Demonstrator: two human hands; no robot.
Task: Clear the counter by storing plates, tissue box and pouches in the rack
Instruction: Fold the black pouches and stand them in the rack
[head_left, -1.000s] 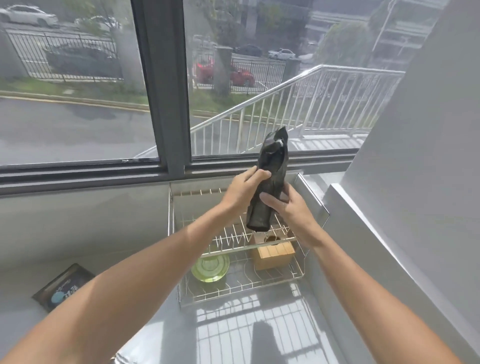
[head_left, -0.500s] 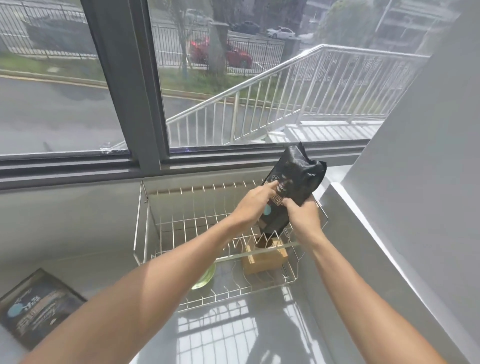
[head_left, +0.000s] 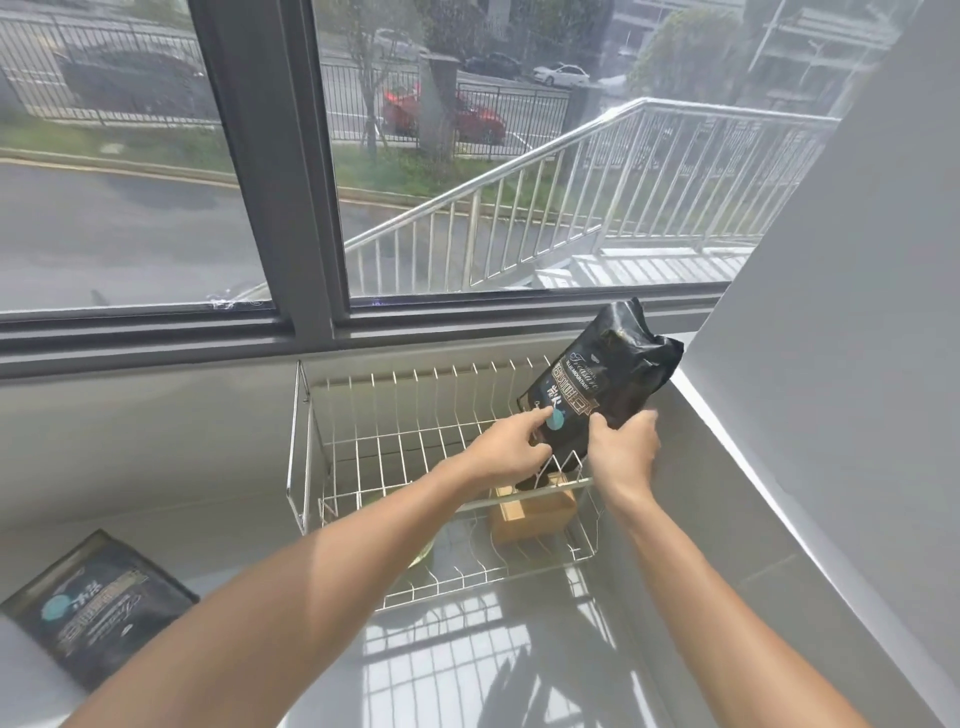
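Observation:
A black pouch (head_left: 605, 379) with gold lettering leans at the right end of the wire rack's (head_left: 306, 441) upper tier, tilted toward the wall. My left hand (head_left: 511, 449) presses its fingers on the pouch's lower left face. My right hand (head_left: 623, 452) grips its lower right corner. Below, on the lower tier, sits a tan tissue box (head_left: 535, 506). A green plate (head_left: 421, 553) there is mostly hidden behind my left forearm. A second black pouch (head_left: 98, 605) lies flat on the counter at the far left.
The rack stands against the sill under a large window (head_left: 291, 156). A slanted white wall (head_left: 831, 364) runs close along the rack's right side. The white counter (head_left: 467, 660) stretches in front of the rack, striped with sunlight.
The pouch went from upright above the rack to tilted down onto the upper tier's right end. Both hands lowered with it. The view came closer and shifted left.

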